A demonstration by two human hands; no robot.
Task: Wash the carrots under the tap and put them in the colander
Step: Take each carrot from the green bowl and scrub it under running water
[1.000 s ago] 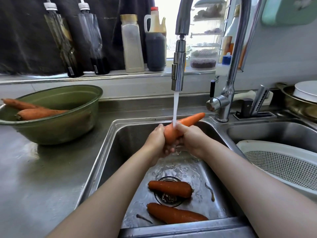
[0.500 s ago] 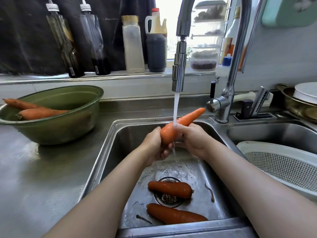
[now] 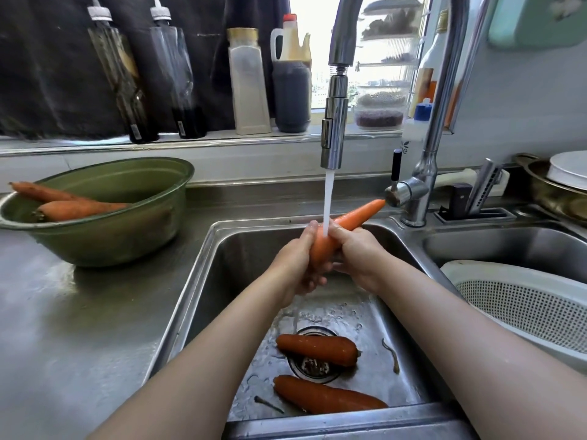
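Over the left sink basin (image 3: 222,281) I hold an orange carrot (image 3: 352,219) under the tap's running stream (image 3: 327,198). My left hand (image 3: 297,265) wraps its thick end and my right hand (image 3: 357,252) grips its middle; the thin tip points up and right, close to the tap handle. Two more carrots lie on the basin floor, one over the drain (image 3: 317,349) and one nearer me (image 3: 324,398). A green bowl (image 3: 127,236) on the left counter holds two carrots (image 3: 73,209). The white colander (image 3: 521,303) sits in the right basin.
The chrome tap (image 3: 333,134) hangs above the basin, its base and handle (image 3: 409,195) at the right. Bottles (image 3: 247,81) line the window ledge behind. A knife holder (image 3: 467,201) and a metal pot with a white plate (image 3: 562,179) stand at the far right.
The carrot has risen slightly and tilted, its tip now higher and further right near the tap handle. My hands have shifted along it under the water.
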